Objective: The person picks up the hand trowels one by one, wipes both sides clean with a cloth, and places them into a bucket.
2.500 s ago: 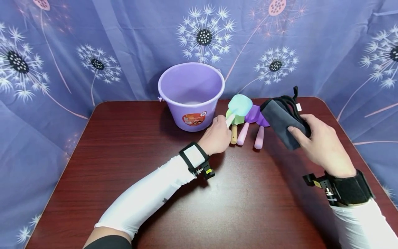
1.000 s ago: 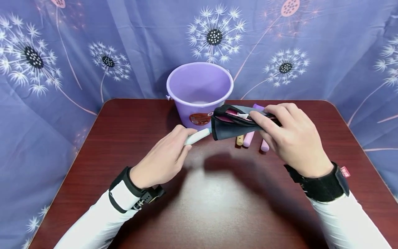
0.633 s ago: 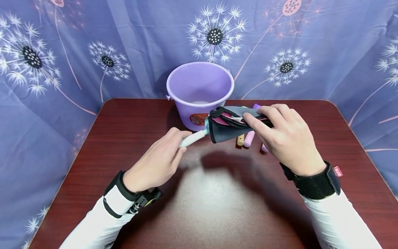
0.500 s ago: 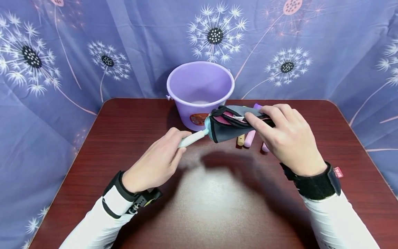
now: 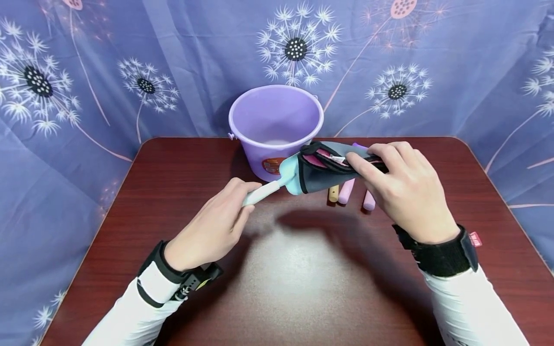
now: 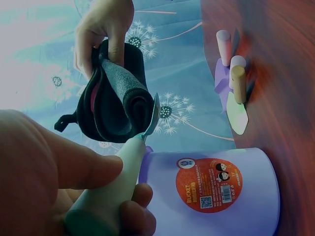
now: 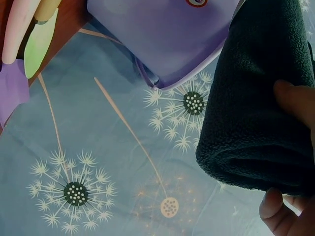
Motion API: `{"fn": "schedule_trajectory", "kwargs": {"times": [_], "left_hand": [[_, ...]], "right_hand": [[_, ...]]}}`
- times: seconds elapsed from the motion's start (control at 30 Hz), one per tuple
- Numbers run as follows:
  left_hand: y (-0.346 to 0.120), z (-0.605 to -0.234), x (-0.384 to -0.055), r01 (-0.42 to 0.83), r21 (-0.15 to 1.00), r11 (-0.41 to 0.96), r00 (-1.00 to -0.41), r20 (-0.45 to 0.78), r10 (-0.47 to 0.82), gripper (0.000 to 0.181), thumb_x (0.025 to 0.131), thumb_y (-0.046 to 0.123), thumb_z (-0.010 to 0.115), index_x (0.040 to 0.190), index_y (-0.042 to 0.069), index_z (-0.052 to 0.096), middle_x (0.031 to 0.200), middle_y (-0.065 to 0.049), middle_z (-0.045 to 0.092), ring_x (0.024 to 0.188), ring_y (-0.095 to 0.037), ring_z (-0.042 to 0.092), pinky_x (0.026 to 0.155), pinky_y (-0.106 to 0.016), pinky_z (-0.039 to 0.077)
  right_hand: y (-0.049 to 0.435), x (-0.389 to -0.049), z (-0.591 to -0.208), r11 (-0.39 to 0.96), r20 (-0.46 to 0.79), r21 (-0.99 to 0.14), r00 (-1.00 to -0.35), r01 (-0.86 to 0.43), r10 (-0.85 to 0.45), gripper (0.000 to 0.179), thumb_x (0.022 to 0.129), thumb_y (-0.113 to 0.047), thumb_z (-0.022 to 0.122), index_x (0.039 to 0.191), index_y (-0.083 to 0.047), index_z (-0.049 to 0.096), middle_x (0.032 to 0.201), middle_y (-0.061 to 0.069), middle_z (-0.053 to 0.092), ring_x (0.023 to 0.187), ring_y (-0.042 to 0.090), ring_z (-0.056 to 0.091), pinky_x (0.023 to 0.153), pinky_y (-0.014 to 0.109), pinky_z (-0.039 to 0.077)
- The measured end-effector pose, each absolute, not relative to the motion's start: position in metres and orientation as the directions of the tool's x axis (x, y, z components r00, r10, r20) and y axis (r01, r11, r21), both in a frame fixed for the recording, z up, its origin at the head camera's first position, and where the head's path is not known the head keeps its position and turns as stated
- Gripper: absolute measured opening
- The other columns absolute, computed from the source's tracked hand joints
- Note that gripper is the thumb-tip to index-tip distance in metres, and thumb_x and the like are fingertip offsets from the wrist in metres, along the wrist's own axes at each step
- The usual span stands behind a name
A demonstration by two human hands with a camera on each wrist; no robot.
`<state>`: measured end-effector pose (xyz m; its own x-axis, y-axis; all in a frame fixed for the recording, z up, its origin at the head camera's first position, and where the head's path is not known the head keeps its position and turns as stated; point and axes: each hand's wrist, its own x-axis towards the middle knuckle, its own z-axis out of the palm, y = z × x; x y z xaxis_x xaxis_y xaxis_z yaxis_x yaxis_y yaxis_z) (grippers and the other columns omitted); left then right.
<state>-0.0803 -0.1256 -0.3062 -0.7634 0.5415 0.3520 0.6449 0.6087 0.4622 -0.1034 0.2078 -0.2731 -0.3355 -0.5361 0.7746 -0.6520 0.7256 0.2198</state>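
Note:
My left hand grips the white handle of a light blue toy shovel, held above the table. My right hand holds a folded grey fleece cloth with black edging and pink inside. The cloth covers the far part of the blade in the head view and appears to touch it. In the left wrist view, the thin edge of the shovel blade lies alongside the rolled cloth. The right wrist view shows my thumb and fingers around the dark fleece.
A purple bucket stands at the table's back edge before a dandelion-print curtain. Behind the cloth lie a wooden-handled green shovel and two purple tools with pink handles.
My left hand has lifted the light blue shovel off the tools and drawn it left. My right hand has brought the cloth to its blade. More of the blade shows now than half a second ago.

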Motion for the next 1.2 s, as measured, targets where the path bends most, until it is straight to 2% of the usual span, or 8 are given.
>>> {"fn": "schedule_trajectory", "kwargs": {"times": [0.47,0.83,1.03,1.2], "left_hand": [[-0.127,-0.311,-0.079,0.648,0.474,0.596,-0.76,0.363,0.539,0.031,0.101,0.007,0.053,0.132,0.008,0.051,0.106,0.001,0.046,0.094,-0.011,0.045,0.079,-0.027,0.042],[-0.123,-0.316,-0.082,0.693,0.424,0.583,-0.721,0.413,0.557,0.035,0.097,0.002,0.059,0.131,0.001,0.051,0.106,-0.003,0.049,0.095,-0.014,0.046,0.082,-0.029,0.043],[-0.121,-0.318,-0.083,0.71,0.4,0.58,-0.704,0.427,0.567,0.036,0.096,0.0,0.059,0.131,-0.001,0.051,0.104,-0.004,0.049,0.092,-0.015,0.047,0.082,-0.029,0.042],[-0.12,-0.318,-0.083,0.713,0.384,0.586,-0.7,0.43,0.57,0.035,0.096,0.0,0.059,0.13,-0.001,0.052,0.104,-0.003,0.048,0.091,-0.015,0.046,0.083,-0.03,0.041]], "right_hand": [[0.216,-0.105,-0.276,0.75,0.757,0.206,-0.383,-0.629,-0.529,0.028,0.093,0.001,0.055,0.116,-0.009,0.067,0.1,0.02,0.06,0.081,0.042,0.054,0.061,0.051,0.043],[0.209,-0.104,-0.278,0.716,0.73,0.215,-0.378,-0.664,-0.57,0.026,0.092,-0.002,0.059,0.116,-0.008,0.066,0.1,0.02,0.06,0.081,0.042,0.054,0.062,0.048,0.044],[0.203,-0.104,-0.279,0.688,0.721,0.201,-0.37,-0.698,-0.586,0.024,0.096,-0.006,0.056,0.118,-0.007,0.067,0.1,0.021,0.059,0.08,0.041,0.053,0.064,0.047,0.044],[0.2,-0.103,-0.28,0.668,0.706,0.2,-0.368,-0.717,-0.606,0.027,0.096,-0.002,0.051,0.118,-0.006,0.067,0.099,0.02,0.059,0.08,0.04,0.051,0.064,0.046,0.044]]}}
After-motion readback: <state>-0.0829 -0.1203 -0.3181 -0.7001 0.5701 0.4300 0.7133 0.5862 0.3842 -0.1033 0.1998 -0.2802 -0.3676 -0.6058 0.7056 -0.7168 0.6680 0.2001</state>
